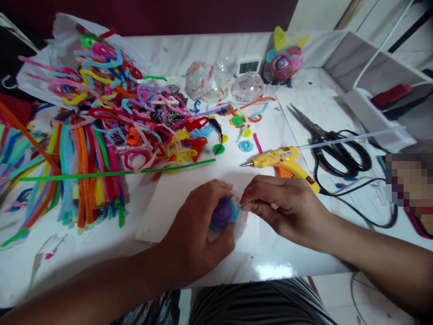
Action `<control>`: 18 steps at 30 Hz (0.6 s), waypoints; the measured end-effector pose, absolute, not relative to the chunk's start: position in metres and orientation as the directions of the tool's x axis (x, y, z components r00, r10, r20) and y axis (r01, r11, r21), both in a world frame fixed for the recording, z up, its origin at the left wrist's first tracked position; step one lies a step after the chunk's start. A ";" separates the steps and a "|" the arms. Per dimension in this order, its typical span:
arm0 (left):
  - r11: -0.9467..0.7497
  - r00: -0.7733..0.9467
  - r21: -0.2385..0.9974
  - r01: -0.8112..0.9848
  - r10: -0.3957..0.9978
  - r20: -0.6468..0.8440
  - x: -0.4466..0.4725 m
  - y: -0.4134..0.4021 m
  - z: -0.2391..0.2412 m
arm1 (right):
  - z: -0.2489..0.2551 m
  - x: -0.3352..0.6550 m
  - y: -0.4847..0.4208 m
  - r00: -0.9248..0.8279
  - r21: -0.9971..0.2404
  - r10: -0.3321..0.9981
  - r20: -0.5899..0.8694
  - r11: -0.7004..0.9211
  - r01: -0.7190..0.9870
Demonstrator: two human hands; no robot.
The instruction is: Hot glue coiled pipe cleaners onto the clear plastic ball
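My left hand [196, 225] is closed round a small ball-shaped piece with a purple pipe-cleaner spiral [223, 213] and a light blue rim, held just above a white sheet of paper [169, 198]. My right hand [284, 207] pinches the blue edge of that piece with thumb and forefinger, right beside the left hand's fingertips. Both hands meet near the table's front edge.
A big heap of coloured pipe cleaners [101, 122] fills the left. A yellow glue gun [284, 162] lies just behind my right hand, black scissors [334, 144] and a cable to the right. Clear plastic domes [206, 81], a small clock [248, 65] and a finished colourful ball [286, 58] stand at the back.
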State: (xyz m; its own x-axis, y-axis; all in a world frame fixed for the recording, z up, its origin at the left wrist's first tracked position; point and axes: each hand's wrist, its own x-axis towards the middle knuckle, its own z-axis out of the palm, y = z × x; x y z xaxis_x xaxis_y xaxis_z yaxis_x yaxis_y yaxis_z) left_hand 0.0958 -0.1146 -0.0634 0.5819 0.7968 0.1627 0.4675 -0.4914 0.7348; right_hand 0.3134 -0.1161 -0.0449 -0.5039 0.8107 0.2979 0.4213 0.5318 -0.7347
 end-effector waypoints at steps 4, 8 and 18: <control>-0.500 0.605 0.740 0.451 0.780 0.159 0.095 -0.114 -0.063 | -0.049 0.313 -0.116 -0.513 -0.689 0.786 0.345 0.583 0.431; -0.505 0.601 0.734 0.454 0.782 0.167 0.095 -0.115 -0.062 | -0.051 0.315 -0.114 -0.514 -0.698 0.784 0.348 0.583 0.415; -0.489 0.593 0.744 0.456 0.790 0.156 0.096 -0.113 -0.064 | -0.043 0.319 -0.114 -0.504 -0.701 0.823 0.262 0.521 0.486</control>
